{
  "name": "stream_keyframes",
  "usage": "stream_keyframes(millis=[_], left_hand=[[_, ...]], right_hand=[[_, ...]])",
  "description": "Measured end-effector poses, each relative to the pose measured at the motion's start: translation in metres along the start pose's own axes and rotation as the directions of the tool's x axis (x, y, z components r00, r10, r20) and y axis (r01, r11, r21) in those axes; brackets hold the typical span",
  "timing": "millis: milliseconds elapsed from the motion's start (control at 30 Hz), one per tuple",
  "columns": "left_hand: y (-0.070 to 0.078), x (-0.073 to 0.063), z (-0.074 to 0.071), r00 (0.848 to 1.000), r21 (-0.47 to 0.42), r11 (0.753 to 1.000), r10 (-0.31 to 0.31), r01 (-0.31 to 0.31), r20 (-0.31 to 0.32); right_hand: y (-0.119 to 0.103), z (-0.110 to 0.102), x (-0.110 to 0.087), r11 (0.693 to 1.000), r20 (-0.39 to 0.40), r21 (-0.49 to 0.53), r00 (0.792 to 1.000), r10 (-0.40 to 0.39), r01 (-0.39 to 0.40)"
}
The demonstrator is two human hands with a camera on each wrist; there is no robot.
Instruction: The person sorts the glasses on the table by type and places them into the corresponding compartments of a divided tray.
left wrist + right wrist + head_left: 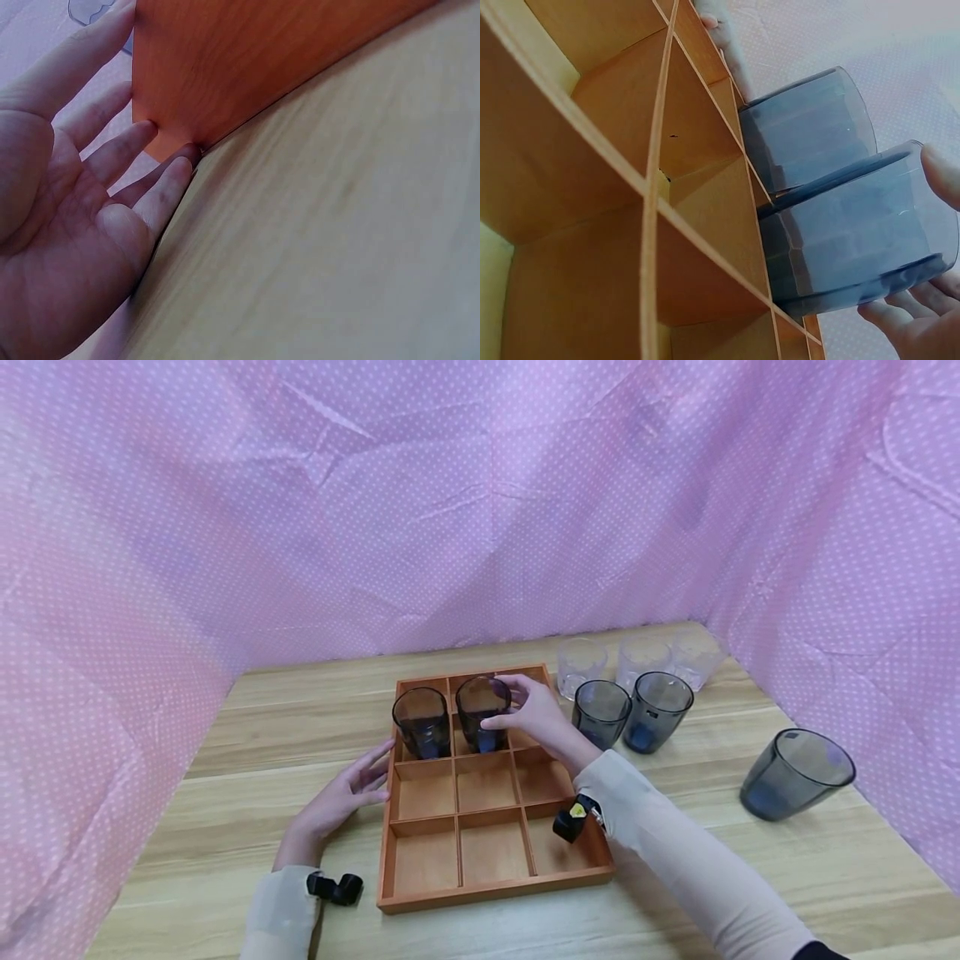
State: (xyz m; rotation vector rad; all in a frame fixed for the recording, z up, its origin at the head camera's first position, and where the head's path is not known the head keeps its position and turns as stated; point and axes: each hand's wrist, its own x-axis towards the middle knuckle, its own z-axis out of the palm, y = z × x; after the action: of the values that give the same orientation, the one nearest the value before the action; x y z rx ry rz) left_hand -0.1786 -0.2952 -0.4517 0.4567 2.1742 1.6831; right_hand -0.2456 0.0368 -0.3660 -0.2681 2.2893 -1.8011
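A wooden divided box (498, 888) with a grid of compartments lies on the table. My right hand (536, 714) holds a smoky grey drinking glass (471, 720) near its rim, thumb on the near side and fingers around the far side. In the right wrist view this glass (847, 232) stands with its base in a compartment. To its left, a second grey glass (420, 731) sits in the neighbouring compartment. Along the box's left outer wall (247, 67), the fingers of my left hand (341, 797) touch the wood, loosely extended.
Right of the box stand two grey glasses (600, 718) close together, with three clear glasses (582, 668) behind them. Another grey glass (791, 781) is farther right on the wooden table (300, 727). Pink dotted cloth (450, 527) surrounds the table's back and sides.
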Motion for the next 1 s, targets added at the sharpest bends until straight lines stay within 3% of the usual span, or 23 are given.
stream_keyframes(millis=[667,1000], left_hand=[[-0.002,0.0,0.001,1.0,-0.019,1.0,-0.005,0.005,-0.001],[-0.004,0.0,0.002,1.0,-0.022,1.0,-0.018,0.018,-0.01]], right_hand=[[0.01,0.004,0.003,1.0,0.015,-0.029,1.0,-0.004,0.004],[0.01,0.0,0.0,0.996,0.096,-0.085,0.995,-0.021,0.029]])
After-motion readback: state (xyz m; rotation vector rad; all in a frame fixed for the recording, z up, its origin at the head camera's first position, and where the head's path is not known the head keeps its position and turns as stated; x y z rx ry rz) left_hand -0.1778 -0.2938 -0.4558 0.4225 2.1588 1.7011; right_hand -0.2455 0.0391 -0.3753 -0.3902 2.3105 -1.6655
